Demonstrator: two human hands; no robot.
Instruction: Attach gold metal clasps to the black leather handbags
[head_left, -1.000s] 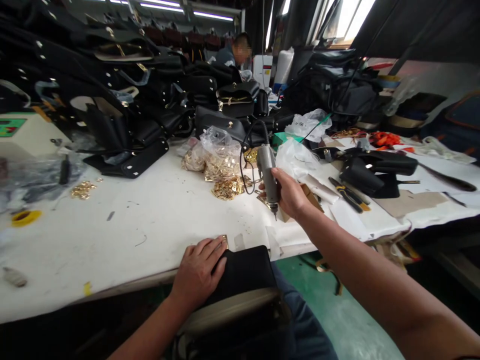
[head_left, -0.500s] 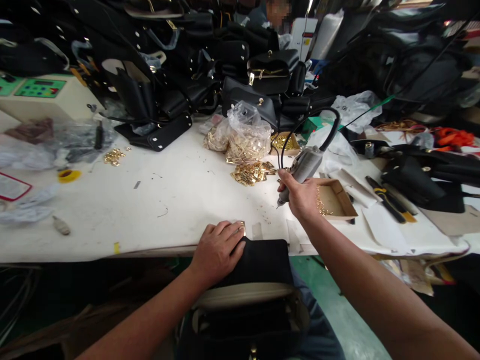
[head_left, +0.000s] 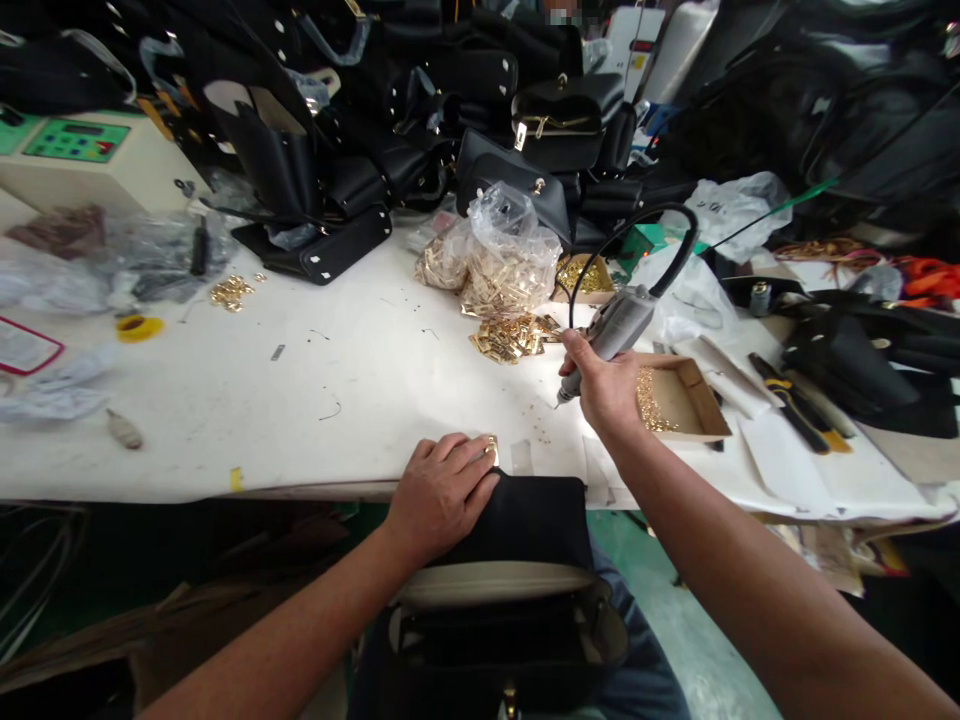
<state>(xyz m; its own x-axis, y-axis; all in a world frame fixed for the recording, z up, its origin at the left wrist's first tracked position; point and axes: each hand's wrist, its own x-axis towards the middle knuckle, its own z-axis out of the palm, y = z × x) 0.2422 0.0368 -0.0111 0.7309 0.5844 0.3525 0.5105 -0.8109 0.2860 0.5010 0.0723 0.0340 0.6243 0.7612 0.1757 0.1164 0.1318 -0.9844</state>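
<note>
My right hand [head_left: 611,385] is wrapped round a grey electric screwdriver [head_left: 624,322], with its cable looping up behind. The bit points down just above the white table, beside several tiny gold screws [head_left: 541,424]. My left hand [head_left: 442,490] lies flat, fingers stretched, on the flap of a black handbag [head_left: 536,515]. A gold metal plate [head_left: 492,450] shows at its fingertips, partly covered, at the flap's edge. The bag rests open on my lap, its flap reaching onto the table edge.
A cardboard tray of screws [head_left: 697,400] is right of my right hand. Ahead lie a pile of gold plates [head_left: 510,338] and a plastic bag of fittings [head_left: 514,265]. Pliers [head_left: 795,405] lie to the right. Black handbags [head_left: 330,245] crowd the back, near a control box [head_left: 112,170].
The view has tilted slightly down and shifted left, so most things sit a little higher and further right. Both hands keep their hold and place, with the screwdriver still over the loose screws.
</note>
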